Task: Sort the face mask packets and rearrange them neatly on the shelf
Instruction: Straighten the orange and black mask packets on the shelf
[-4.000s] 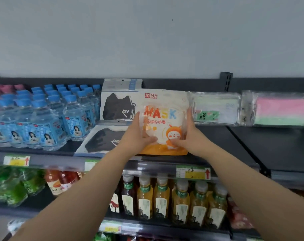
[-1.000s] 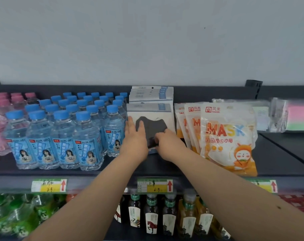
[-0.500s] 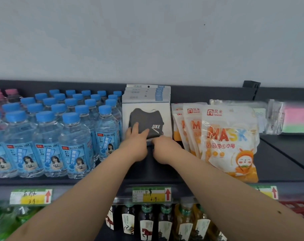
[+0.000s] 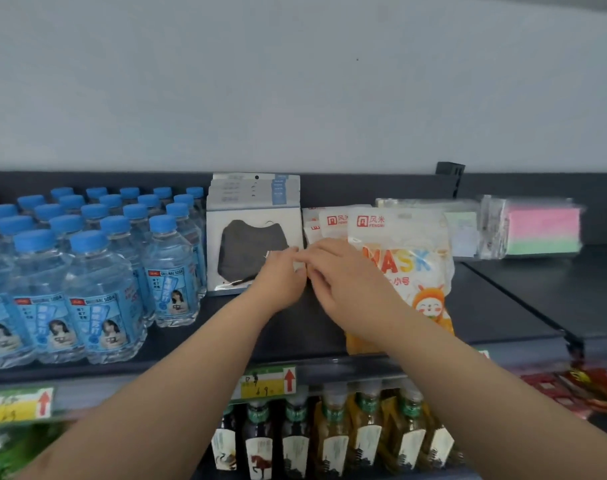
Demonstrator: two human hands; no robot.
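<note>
head view: two bare forearms reach up to a dark shelf [image 4: 503,299], and the hands meet at its middle, fingertip to fingertip
left hand [image 4: 281,276]: its bent fingers lie on the lower right corner of the front black packet; blur hides whether they pinch the card or only touch it
right hand [image 4: 345,277]: just beside the left hand, its fingertips touching the left hand's; it covers the gap between the black and the white packets and the left part of the front white one; whether it grips anything I cannot tell
black mask packets [image 4: 246,249]: a stack standing upright just beyond the left hand; the front one shows a black mask through a window
MASK packets [image 4: 411,251]: white and orange pouches standing one before another, right behind the right hand and out to its right; the front one bears the word MASK and an orange cartoon figure
clear packets [image 4: 537,226]: standing at the back, well to the right of the right hand; pastel pink and green show in the farther one
water bottles [image 4: 101,278]: blue-capped, in rows to the left of the left hand, the nearest row just beside the black mask packets
price tag [image 4: 267,381]: on the shelf's front edge under the wrists, yellow and green with a red arrow
tea bottles [image 4: 333,441]: on the lower shelf, beneath both forearms
</note>
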